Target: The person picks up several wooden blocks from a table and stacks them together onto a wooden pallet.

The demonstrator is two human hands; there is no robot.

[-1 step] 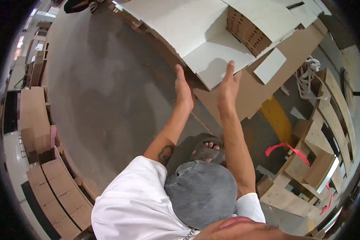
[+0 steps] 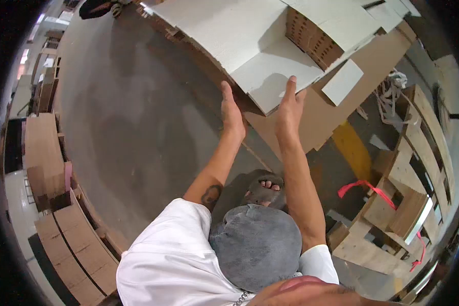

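A stack of white-faced cut cardboard sheets [image 2: 217,30] stands in front of me, its near corner pointing at me. My left hand [image 2: 233,115] is beside that corner on the left, thumb up, palm facing inward, its other fingers mostly hidden. On the right side of the corner, my right hand [image 2: 289,113] has its thumb stretched up along the edge, with fingertips showing behind it. Both hands look open, flanking the corner; whether they touch the sheets I cannot tell. A raised flap with rows of holes [image 2: 313,41] stands on the stack.
A brown cardboard sheet [image 2: 311,125] lies under the stack, with a small white card piece [image 2: 342,82] on it. Wooden pallets [image 2: 382,224] with red straps [image 2: 364,186] and tangled pale strapping [image 2: 390,104] are at right. Brown cardboard stacks [image 2: 74,245] line the left.
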